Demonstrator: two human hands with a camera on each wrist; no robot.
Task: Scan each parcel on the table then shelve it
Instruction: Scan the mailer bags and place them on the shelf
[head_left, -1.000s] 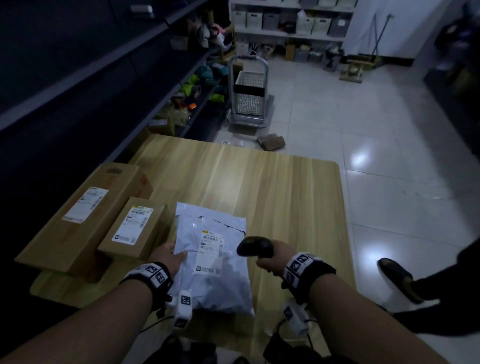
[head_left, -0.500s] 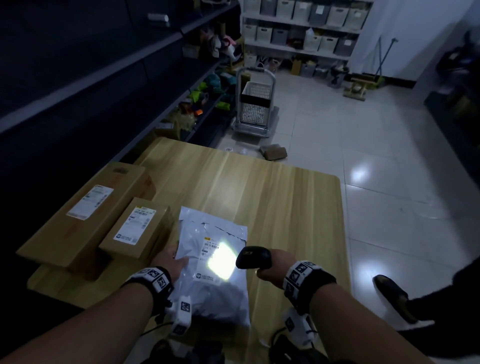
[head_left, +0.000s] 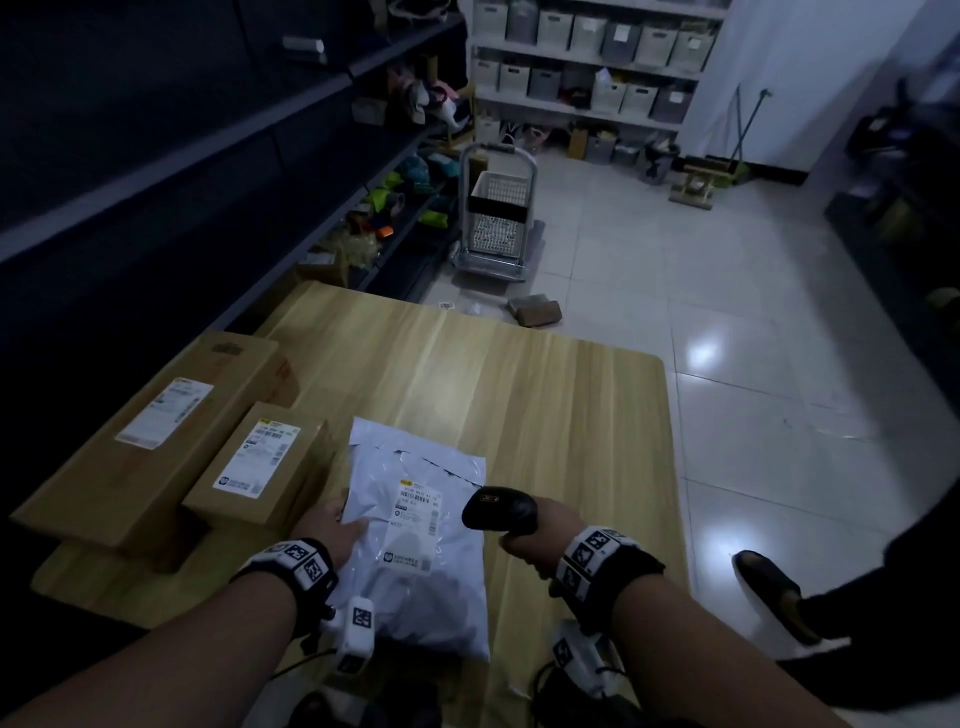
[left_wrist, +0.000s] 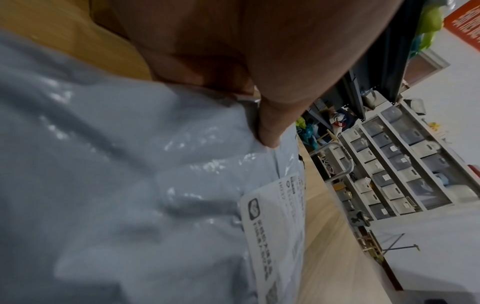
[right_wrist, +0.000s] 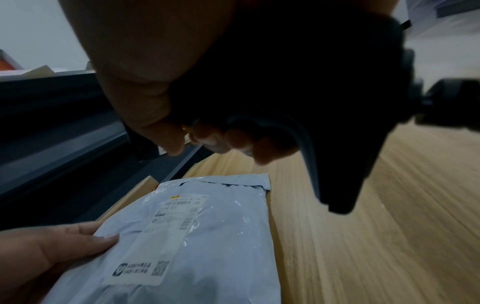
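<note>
A white poly mailer (head_left: 415, 545) with a printed label lies on the wooden table (head_left: 519, 389) near its front edge. My left hand (head_left: 332, 525) pinches the mailer's left edge, thumb on top; the left wrist view shows the thumb (left_wrist: 270, 127) pressing the plastic (left_wrist: 130, 185). My right hand (head_left: 540, 530) grips a black handheld scanner (head_left: 498, 506), held just right of the label and above the mailer (right_wrist: 207, 236). Two cardboard parcels sit to the left: a small box (head_left: 260, 467) resting partly on a long box (head_left: 145, 436), labels up.
Dark shelving (head_left: 156, 156) runs along the left, with mixed goods further down. A trolley with a basket (head_left: 496, 218) and a brown parcel (head_left: 535, 309) are on the tiled floor beyond the table. Another person's foot (head_left: 774, 587) is at the right.
The scanner's bright light fell on the mailer's label half a second ago and is now off. Both hands have stayed about where they were.
</note>
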